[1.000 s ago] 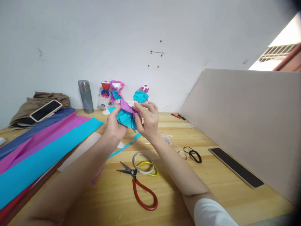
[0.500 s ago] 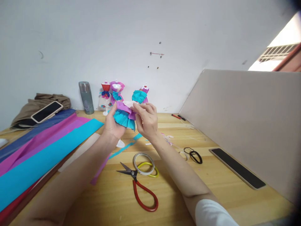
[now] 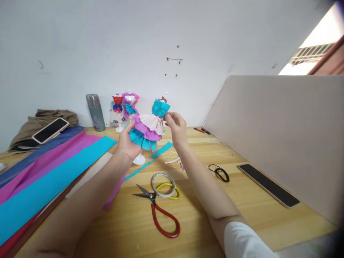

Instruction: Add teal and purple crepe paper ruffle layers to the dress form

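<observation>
A small dress form wears a crepe-paper dress [image 3: 150,126] with a turquoise bodice and tiers of white, purple and turquoise ruffle. It leans slightly, and its white round base [image 3: 139,159] shows below the skirt. My left hand [image 3: 127,143] is closed on the left side of the ruffled skirt, thumb in front and fingers behind. At the right of the waist, my right hand [image 3: 176,128] has thumb and fingertips pinched together against the dress. What exactly lies between those fingertips is hidden.
Red-handled scissors [image 3: 164,218] lie open near two tape rolls [image 3: 163,185]. Long crepe-paper sheets [image 3: 53,172] cover the left side. Two dressed forms [image 3: 117,109] and a flask [image 3: 95,113] stand behind. A phone [image 3: 268,184], black hair ties [image 3: 221,174] and paper strips [image 3: 161,150] lie around.
My right hand has moved from the front of the skirt to the right of the waist. The white top ruffle and the turquoise bodice now show fully. My left hand keeps its hold.
</observation>
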The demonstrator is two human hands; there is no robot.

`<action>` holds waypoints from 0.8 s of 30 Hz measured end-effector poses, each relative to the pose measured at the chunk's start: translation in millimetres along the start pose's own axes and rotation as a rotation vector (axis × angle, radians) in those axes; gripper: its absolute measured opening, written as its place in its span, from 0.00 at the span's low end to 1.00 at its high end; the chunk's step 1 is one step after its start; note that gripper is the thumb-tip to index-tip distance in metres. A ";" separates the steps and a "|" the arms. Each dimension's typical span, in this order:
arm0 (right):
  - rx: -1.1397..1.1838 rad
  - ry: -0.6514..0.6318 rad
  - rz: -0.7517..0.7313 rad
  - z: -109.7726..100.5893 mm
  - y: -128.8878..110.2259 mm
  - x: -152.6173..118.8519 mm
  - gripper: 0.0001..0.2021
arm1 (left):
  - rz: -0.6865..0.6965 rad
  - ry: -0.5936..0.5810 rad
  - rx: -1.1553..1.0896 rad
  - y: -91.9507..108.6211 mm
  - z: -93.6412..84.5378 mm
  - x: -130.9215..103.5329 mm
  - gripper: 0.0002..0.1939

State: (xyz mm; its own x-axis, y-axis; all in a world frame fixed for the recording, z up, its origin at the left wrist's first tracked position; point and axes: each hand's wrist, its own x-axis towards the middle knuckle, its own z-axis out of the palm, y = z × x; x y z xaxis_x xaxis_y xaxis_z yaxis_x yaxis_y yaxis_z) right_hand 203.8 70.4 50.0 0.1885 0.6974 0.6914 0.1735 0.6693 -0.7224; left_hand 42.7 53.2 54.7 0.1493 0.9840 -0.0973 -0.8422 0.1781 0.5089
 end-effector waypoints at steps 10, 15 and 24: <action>0.391 -0.019 0.227 4.0 11.4 7.4 0.23 | -0.056 -0.200 0.120 -16.7 -6.6 1.6 0.20; 0.223 0.028 0.127 1.5 29.1 12.0 0.20 | -0.097 -0.065 0.444 -13.1 -29.7 26.3 0.18; 0.183 -0.161 0.169 17.2 47.6 4.4 0.21 | 0.679 -0.095 0.995 7.9 -42.4 44.3 0.34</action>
State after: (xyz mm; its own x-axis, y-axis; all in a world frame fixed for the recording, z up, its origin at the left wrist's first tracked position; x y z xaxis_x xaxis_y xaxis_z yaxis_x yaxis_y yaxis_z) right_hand 196.3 109.8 18.7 0.0419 0.8246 0.5641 -0.0272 0.5653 -0.8244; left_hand 20.7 98.0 18.1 -0.0964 0.8677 0.4876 -0.0029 -0.4901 0.8717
